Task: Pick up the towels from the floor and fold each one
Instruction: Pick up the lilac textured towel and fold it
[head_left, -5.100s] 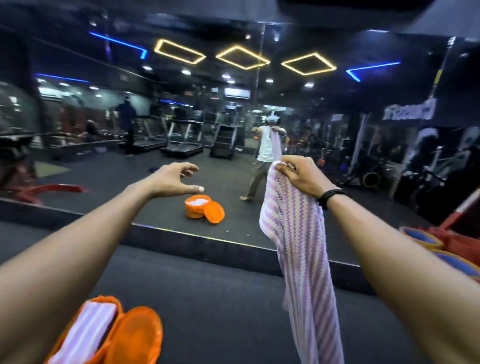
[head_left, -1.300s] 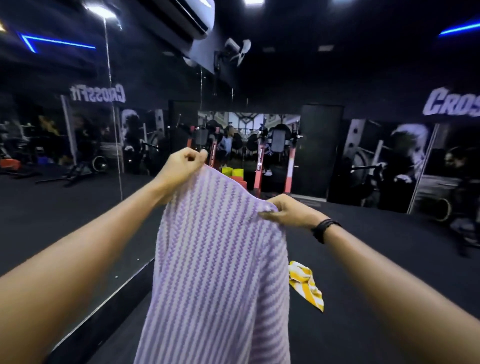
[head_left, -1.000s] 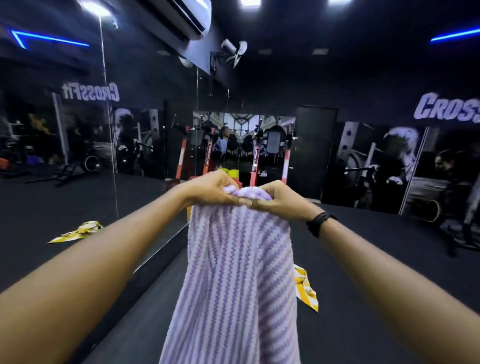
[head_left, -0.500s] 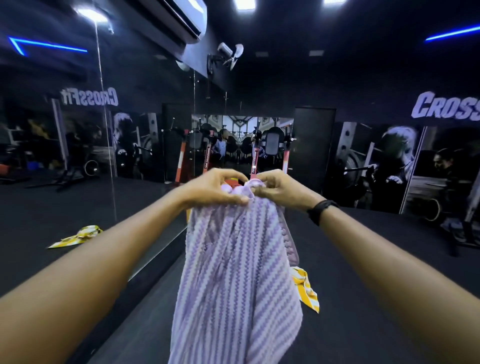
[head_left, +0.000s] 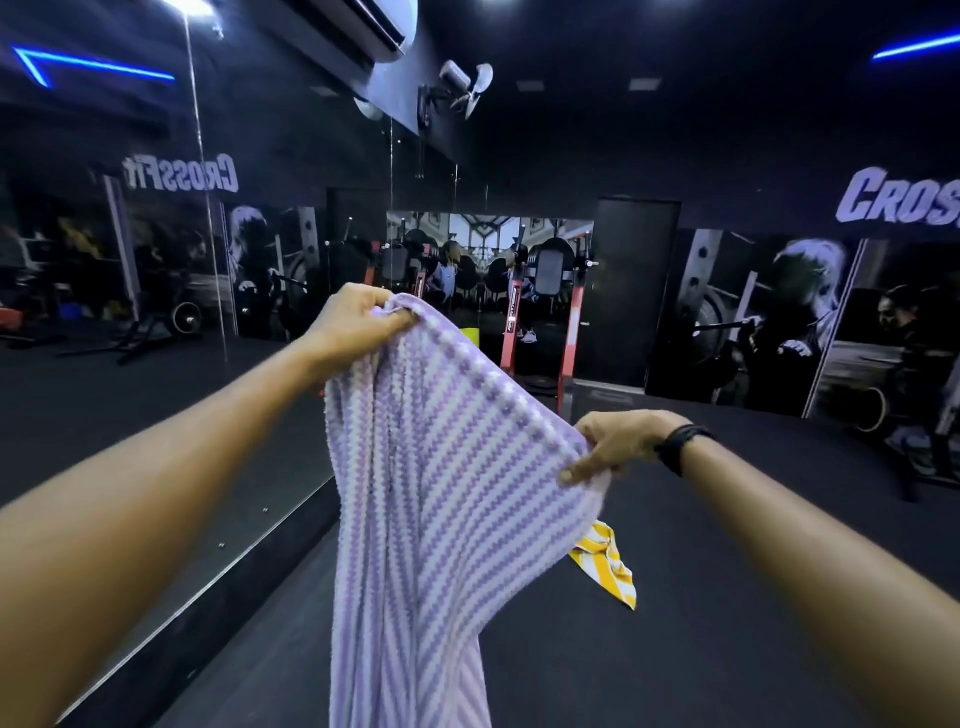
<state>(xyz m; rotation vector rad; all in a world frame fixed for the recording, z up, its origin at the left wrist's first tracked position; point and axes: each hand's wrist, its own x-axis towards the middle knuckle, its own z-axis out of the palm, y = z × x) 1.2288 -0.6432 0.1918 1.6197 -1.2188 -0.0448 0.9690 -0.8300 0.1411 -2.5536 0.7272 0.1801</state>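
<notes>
We hold a purple-and-white striped towel (head_left: 441, 493) aloft in a dim gym, left hand (head_left: 358, 325) pinching one top corner high, right hand (head_left: 613, 447) gripping the other lower down, so its top edge slopes. The cloth hangs past the bottom of the frame, its lower end cut off. Behind it, a yellow striped towel (head_left: 610, 569) lies half hidden on the black floor (head_left: 727, 597), near the mirror wall (head_left: 156, 312).
</notes>
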